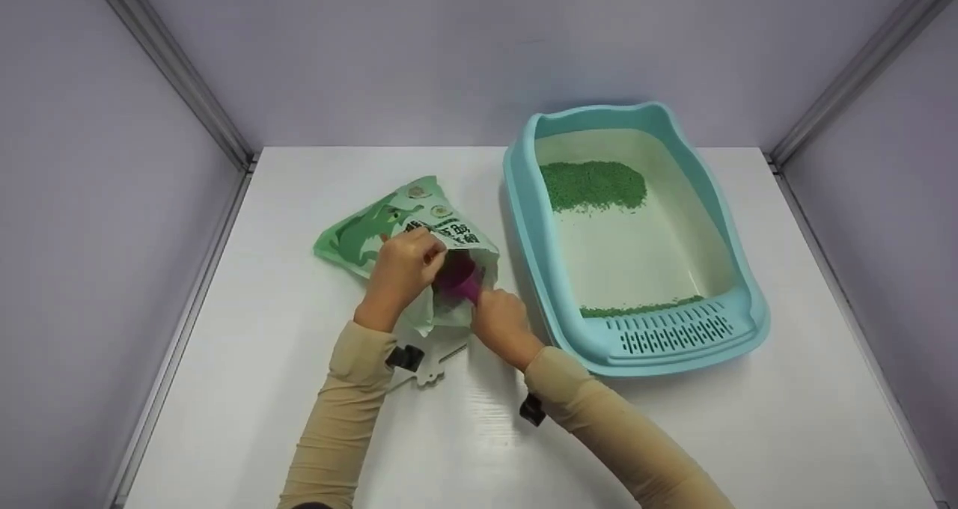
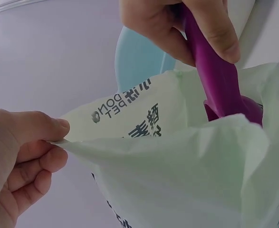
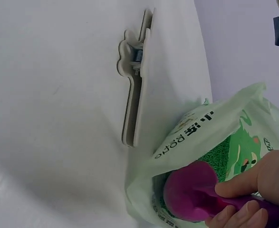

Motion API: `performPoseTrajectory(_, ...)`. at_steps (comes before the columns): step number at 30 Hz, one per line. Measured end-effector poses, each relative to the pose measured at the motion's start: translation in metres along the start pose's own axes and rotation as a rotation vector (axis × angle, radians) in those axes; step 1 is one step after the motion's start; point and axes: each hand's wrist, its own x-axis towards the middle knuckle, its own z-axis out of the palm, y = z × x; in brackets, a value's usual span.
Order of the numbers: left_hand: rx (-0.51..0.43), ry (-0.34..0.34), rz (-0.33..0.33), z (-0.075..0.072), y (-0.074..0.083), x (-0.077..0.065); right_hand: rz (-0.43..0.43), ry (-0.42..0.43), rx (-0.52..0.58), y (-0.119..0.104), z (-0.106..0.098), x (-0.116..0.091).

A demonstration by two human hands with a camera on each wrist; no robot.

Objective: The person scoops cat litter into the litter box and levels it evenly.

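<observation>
A light green printed litter bag (image 1: 374,224) lies on the table with its mouth toward me. My left hand (image 1: 408,266) pinches the edge of the bag's mouth between thumb and forefinger, as the left wrist view shows. My right hand (image 1: 505,325) grips the handle of a purple scoop (image 3: 191,190), whose bowl sits inside the bag's opening. Green litter pellets (image 3: 217,159) show in the bag beside the scoop in the right wrist view. Below the bag, partly under it in the head view, lies a pale sealing clip (image 3: 134,85) with a spring.
To the right of the bag stands a blue litter box (image 1: 531,232) with a raised rim and a slotted front ledge. Green pellets (image 1: 595,183) lie heaped at its far left, with a thin line of them near the front. Grey walls (image 1: 449,52) enclose the white table (image 1: 247,344).
</observation>
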Motion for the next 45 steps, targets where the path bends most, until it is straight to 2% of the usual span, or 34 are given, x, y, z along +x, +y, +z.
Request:
performPoseTrajectory(12,-0.030,-0.008,0.016,0.001,-0.002,-0.001,0.084,-0.037,0.156,0.003,0.016,0.006)
performPoseTrajectory(17,-0.038,0.007,0.002,0.001,-0.002,0.000,0.095,-0.052,0.155,0.007,0.025,0.003)
performPoseTrajectory(23,-0.038,-0.007,-0.027,0.000,0.000,0.000,0.081,0.001,0.115,0.010,0.033,-0.003)
performPoseTrajectory(27,-0.030,-0.028,-0.042,-0.001,0.000,0.001,0.078,0.011,0.113,0.010,0.027,-0.007)
performPoseTrajectory(33,-0.031,-0.036,-0.057,-0.002,0.000,0.000,0.056,0.008,0.170,0.009,0.010,-0.010)
performPoseTrajectory(38,-0.028,-0.038,-0.058,-0.003,-0.001,0.000,0.084,-0.016,0.170,0.010,0.007,-0.020)
performPoseTrajectory(45,-0.024,-0.033,-0.050,-0.004,-0.002,0.000,0.079,0.045,0.172,0.013,0.003,-0.035)
